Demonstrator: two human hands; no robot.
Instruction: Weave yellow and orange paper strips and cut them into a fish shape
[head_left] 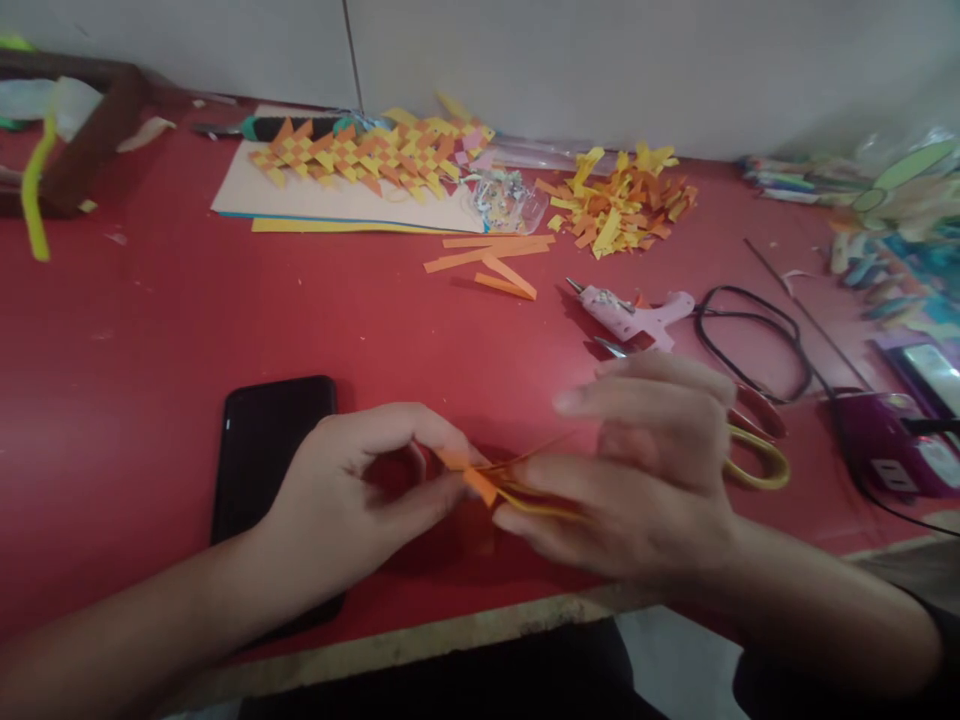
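Observation:
My left hand (360, 490) pinches the end of some orange and yellow paper strips (491, 480) between thumb and fingers, just above the red table (150, 340). My right hand (645, 480) is blurred by motion. Its fingers point left and close over the other end of the same strips. A black phone (262, 450) lies flat under my left wrist. Yellow-handled scissors (757, 455) lie just behind my right hand.
A pink glue gun (637, 315) with a black cord (757, 340) lies beyond my right hand. Loose orange strips (491, 255), a heap of cut strips (622, 205) and woven paper pieces (367, 155) on a card sheet sit at the back. A purple device (885, 445) is at right.

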